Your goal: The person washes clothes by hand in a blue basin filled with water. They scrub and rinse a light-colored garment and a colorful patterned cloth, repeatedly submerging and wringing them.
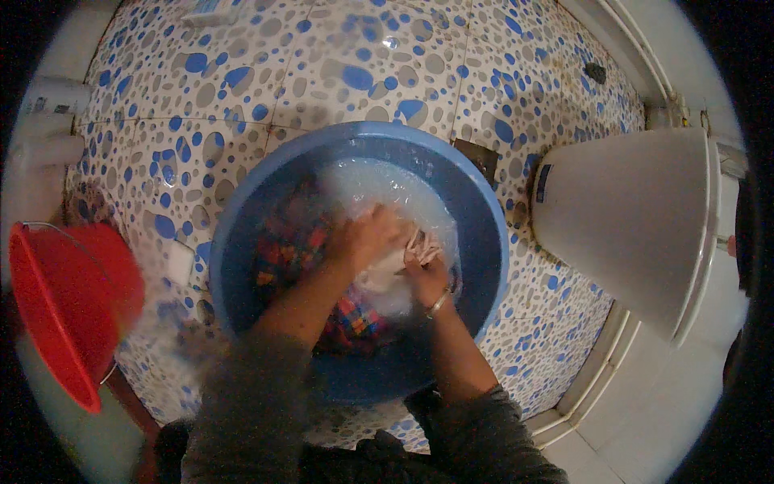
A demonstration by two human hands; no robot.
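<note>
A large round blue plastic tub (484,199) stands before me, with cloudy, soapy water (393,175) in it. My right hand (430,281) grips a bunched pale pink cloth (422,247) above the water. There is a bracelet on that wrist. Close by on the left, my left hand (372,233) is blurred by motion, and its grip is not clear. Dark multicoloured checked fabric (360,317) lies wet in the tub, partly under my left forearm. A paler patch of cloth or foam (381,275) shows between my hands; which of these it is I cannot tell.
At the left stands a red plastic bucket (91,284) with a wire handle. A whitish block (179,263) lies beside the tub on the pebble-patterned tile floor (363,78). To the right is a tapered white container or fixture (623,224); pipes (641,48) run along the wall.
</note>
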